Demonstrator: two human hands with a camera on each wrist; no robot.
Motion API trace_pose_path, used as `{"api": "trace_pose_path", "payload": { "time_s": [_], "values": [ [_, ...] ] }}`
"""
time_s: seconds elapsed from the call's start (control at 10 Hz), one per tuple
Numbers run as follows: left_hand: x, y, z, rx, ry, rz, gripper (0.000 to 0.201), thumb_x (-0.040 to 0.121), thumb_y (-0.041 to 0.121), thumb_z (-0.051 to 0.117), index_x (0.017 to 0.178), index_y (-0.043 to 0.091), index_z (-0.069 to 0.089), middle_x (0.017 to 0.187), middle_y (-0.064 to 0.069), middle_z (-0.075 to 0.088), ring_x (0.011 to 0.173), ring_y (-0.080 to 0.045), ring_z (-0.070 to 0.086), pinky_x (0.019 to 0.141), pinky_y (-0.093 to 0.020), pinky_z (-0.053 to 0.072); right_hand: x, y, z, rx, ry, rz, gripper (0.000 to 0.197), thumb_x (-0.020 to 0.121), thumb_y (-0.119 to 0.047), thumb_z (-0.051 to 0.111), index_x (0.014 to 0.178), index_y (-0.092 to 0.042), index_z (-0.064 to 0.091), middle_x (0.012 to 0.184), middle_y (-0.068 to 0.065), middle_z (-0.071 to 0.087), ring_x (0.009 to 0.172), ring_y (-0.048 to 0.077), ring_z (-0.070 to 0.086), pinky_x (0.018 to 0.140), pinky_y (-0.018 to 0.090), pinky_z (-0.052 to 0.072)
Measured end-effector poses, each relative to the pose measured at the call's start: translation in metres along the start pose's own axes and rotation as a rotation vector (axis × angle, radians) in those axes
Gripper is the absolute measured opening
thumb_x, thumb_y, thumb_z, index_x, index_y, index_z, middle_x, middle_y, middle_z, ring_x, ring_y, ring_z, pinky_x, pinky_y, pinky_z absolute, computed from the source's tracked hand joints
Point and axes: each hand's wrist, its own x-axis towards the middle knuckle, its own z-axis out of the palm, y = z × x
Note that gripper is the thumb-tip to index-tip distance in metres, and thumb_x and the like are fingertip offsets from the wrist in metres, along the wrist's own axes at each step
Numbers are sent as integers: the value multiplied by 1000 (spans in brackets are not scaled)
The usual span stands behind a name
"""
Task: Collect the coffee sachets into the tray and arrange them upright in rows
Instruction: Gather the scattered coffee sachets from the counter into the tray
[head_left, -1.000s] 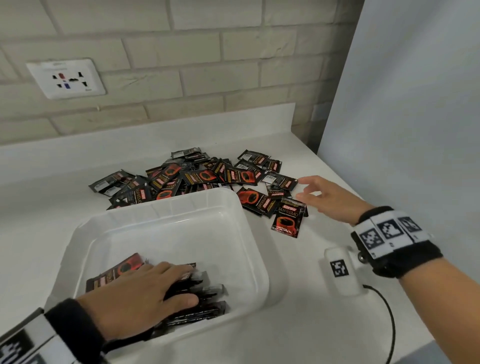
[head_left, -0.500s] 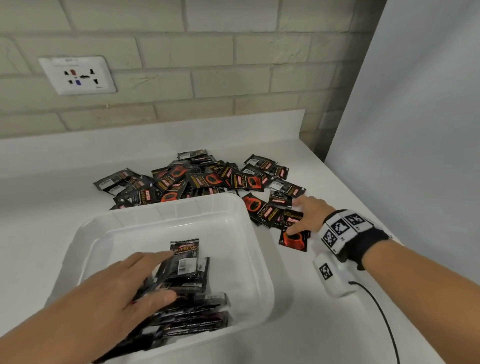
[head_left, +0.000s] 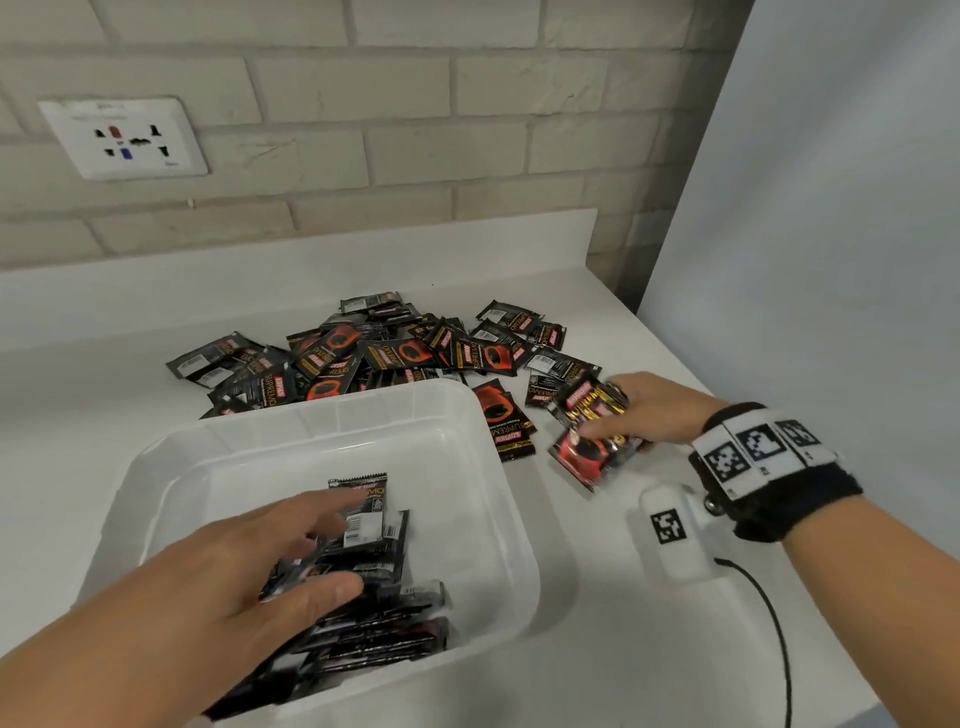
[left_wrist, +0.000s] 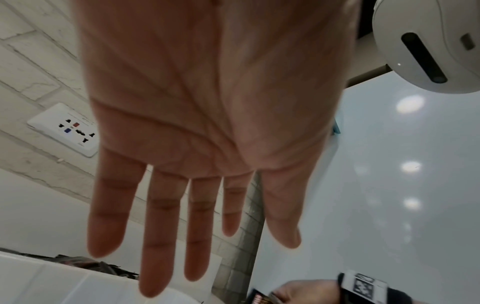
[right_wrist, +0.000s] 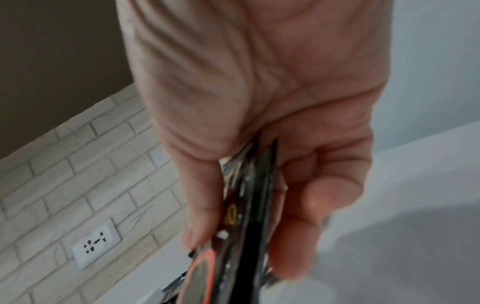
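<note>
1. Right hand (head_left: 641, 415) pinches a small bundle of coffee sachets (head_left: 592, 436) between thumb and fingers, just right of the tray (head_left: 498, 499).
2. Left hand (head_left: 249, 577) is spread flat, fingers straight, over the sachets in tray (head_left: 374, 603), leaning in a row.
3. Loose sachet pile (head_left: 395, 353) lies on the counter (head_left: 597, 665) behind the tray.

- The left hand (head_left: 228, 587) covers part of the sachets in the tray (head_left: 363, 613).
- The held sachets (right_wrist: 241, 226) are blurred in the right wrist view; their count is unclear.
</note>
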Motion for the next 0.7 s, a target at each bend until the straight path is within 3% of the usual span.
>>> {"api": "trace_pose_path", "payload": {
  "time_s": [0.1, 0.2, 0.3, 0.4, 0.5, 0.6, 0.7],
  "values": [
    [5, 5, 3, 8, 5, 30, 47, 40, 101, 29, 84, 86, 36, 90, 59, 45, 89, 34, 45, 71, 11, 32, 19, -23, 6, -61, 40, -51, 15, 90, -34, 55, 86, -20, 54, 81, -6, 56, 70, 9, 52, 58, 16, 42],
    [2, 7, 1, -8, 12, 74, 48, 44, 99, 34, 88, 81, 43, 93, 51, 54, 89, 27, 52, 72, 6, 38, 50, -39, 23, -212, 73, -58, 25, 90, -41, 54, 77, -23, 41, 80, -8, 44, 78, 10, 44, 67, 23, 36],
    [5, -34, -24, -9, 9, -13, 57, 45, 93, 48, 98, 73, 50, 100, 32, 65, 88, 13, 62, 78, -16, 50, 71, -51, 38, -291, 98, -61, 25, 88, -40, 58, 78, -18, 49, 83, -4, 49, 75, 11, 48, 68, 24, 39],
    [-8, -103, -58, -23, 94, -104, 56, 56, 74, 69, 108, 57, 57, 106, 18, 68, 91, 4, 65, 82, -31, 55, 80, -54, 48, -282, 88, -53, 26, 82, -36, 66, 80, -13, 54, 80, -2, 48, 71, 10, 47, 60, 20, 33],
    [-14, -116, -79, -134, 259, -148, 50, 64, 66, 70, 110, 53, 57, 96, 22, 69, 83, -1, 67, 73, -16, 55, 83, -50, 57, -228, 133, -42, 51, 77, -29, 72, 119, -6, 53, 107, 8, 54, 107, 23, 53, 75, 22, 33],
    [-6, -100, -79, -211, 297, -151, 63, 45, 84, 65, 100, 55, 61, 86, 23, 70, 72, 2, 67, 66, -6, 51, 81, -48, 61, -154, 172, -19, 57, 75, -23, 74, 122, -8, 45, 112, 7, 52, 109, 23, 50, 77, 24, 37],
    [0, -82, -65, -215, 290, -93, 66, 43, 86, 63, 100, 53, 62, 90, 18, 71, 77, -3, 69, 71, -11, 53, 77, -46, 58, -70, 198, -21, 64, 74, -22, 76, 124, -10, 38, 127, 9, 46, 114, 22, 47, 83, 27, 37]
  ]
}}
